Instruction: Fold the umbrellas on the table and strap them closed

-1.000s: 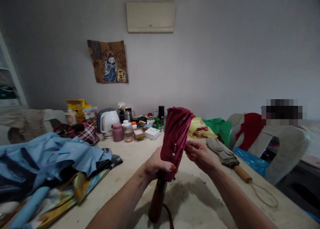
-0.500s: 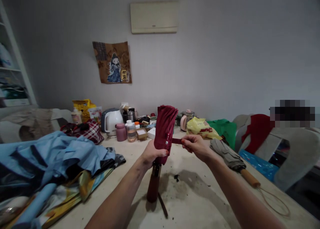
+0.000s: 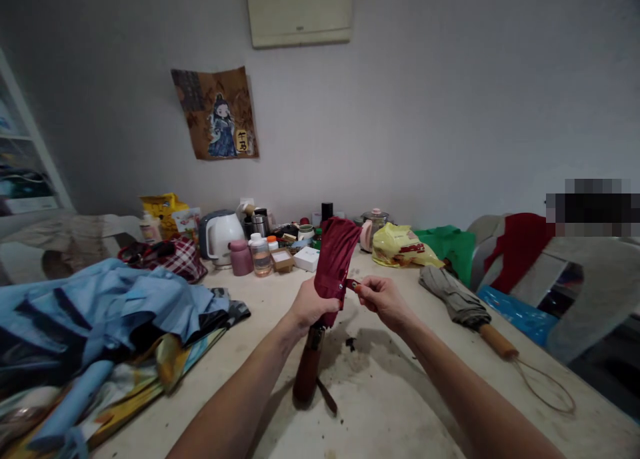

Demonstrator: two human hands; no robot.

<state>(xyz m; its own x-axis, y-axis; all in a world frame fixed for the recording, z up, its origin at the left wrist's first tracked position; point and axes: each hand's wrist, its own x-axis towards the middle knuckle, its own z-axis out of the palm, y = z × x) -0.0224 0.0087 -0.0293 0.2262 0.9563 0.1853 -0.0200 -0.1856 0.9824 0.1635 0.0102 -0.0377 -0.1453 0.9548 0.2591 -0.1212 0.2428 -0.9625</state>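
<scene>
A folded dark red umbrella [image 3: 338,255] stands tilted over the table, its brown handle [image 3: 306,372] pointing down toward me and a short wrist strap [image 3: 327,396] hanging beside it. My left hand [image 3: 311,305] is wrapped round the lower part of the canopy, thumb across the front. Between the thumb and fingers of my right hand [image 3: 383,300] is the end of the umbrella's closure strap [image 3: 353,285], with a snap button on it. Another small snap shows on the canopy, just left of the strap.
On the left lie a blue umbrella [image 3: 125,305] and a yellow patterned one [image 3: 173,365]. A grey umbrella [image 3: 450,299] with a wooden handle lies at right. Behind are a kettle [image 3: 225,237], a pink jar [image 3: 241,257], a white box [image 3: 307,259] and a yellow bag [image 3: 403,247]. A person sits far right.
My right hand has brought the strap end closer to the canopy, and less strap shows between them. The umbrella leans slightly more to the right. The view has shifted a little.
</scene>
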